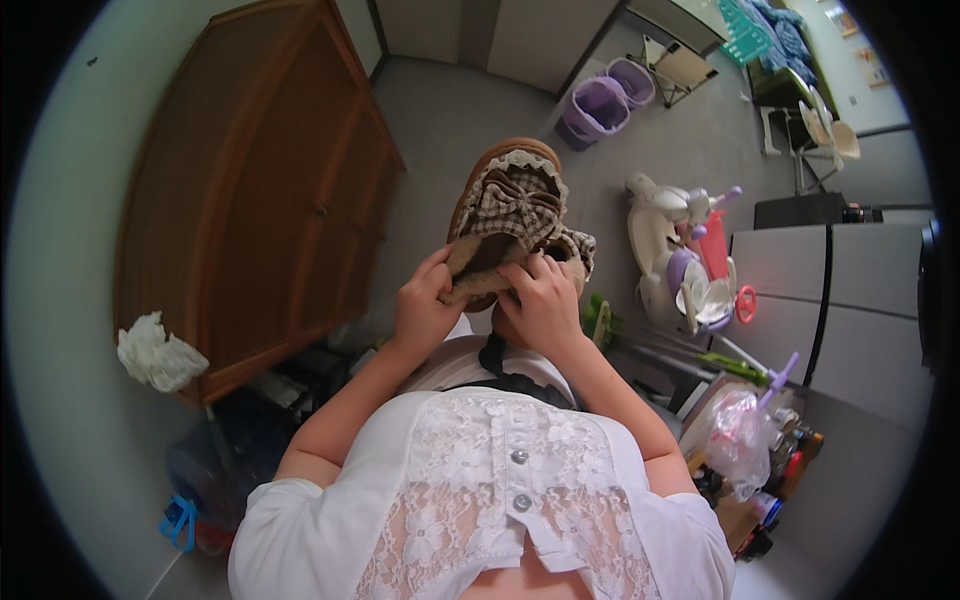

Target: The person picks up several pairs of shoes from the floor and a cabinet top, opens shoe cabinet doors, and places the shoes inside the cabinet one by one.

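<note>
A plush slipper (514,191) with a brown plaid upper, a plaid bow, white lace trim and a tan sole is up in front of my body, toe pointing away. My left hand (426,300) pinches the left side of its fuzzy heel band (478,285). On the right end of that band, the fingers of my right hand (546,296) are closed. A dark opening shows between the band and the upper. Partly hidden behind my right hand is a second, matching slipper (581,247).
A brown wooden cabinet (277,187) stands at left, with a crumpled white plastic bag (159,352) by its corner. Right of me are a child's ride-on toy (656,247) and a clear plastic bag (735,442) on a cluttered shelf. Purple bins (596,109) stand farther off.
</note>
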`<move>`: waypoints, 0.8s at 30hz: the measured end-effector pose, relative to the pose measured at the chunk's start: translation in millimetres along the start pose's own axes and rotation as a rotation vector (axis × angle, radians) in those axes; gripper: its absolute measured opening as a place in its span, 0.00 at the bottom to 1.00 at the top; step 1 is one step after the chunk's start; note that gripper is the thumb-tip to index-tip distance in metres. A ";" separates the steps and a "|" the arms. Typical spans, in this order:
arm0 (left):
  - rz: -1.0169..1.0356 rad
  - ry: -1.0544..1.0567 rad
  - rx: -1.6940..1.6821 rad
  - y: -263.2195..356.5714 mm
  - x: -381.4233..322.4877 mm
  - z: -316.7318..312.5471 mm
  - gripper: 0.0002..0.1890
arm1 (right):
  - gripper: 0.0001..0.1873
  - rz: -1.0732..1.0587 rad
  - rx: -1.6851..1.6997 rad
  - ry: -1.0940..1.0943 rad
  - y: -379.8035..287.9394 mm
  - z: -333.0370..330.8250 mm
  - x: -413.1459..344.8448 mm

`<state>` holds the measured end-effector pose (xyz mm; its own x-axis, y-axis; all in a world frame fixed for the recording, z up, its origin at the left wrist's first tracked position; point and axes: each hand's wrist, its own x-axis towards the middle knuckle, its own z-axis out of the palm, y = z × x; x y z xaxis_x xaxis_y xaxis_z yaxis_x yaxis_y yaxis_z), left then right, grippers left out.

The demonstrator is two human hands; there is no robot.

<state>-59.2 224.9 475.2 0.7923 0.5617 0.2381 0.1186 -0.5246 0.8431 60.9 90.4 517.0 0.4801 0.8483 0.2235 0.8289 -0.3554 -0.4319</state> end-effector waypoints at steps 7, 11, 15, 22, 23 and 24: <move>-0.285 0.101 -0.082 -39.1 69.1 -18.4 0.16 | 0.29 -0.127 -0.004 -0.252 20.1 18.0 99.8; -0.423 0.091 -0.010 -56.4 79.8 -11.7 0.15 | 0.32 -0.353 -0.038 -0.434 32.0 46.8 143.8; -0.489 0.226 0.028 -82.5 95.1 9.3 0.15 | 0.26 -0.421 0.031 -0.536 56.8 90.6 182.9; -0.701 0.731 -0.101 -144.0 102.7 81.7 0.13 | 0.23 -0.675 -0.086 -0.693 127.5 153.2 244.1; -0.817 0.870 -0.376 -151.0 103.6 88.2 0.14 | 0.23 -0.741 -0.078 -0.718 135.9 154.6 254.2; -0.887 1.027 -0.605 -153.9 106.5 91.9 0.13 | 0.24 -0.697 -0.053 -0.781 142.3 155.0 263.5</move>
<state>62.0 306.6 326.5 -0.1931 0.8783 -0.4373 -0.1395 0.4166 0.8983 260.9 324.3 378.9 -0.4118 0.8828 -0.2261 0.8713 0.3088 -0.3814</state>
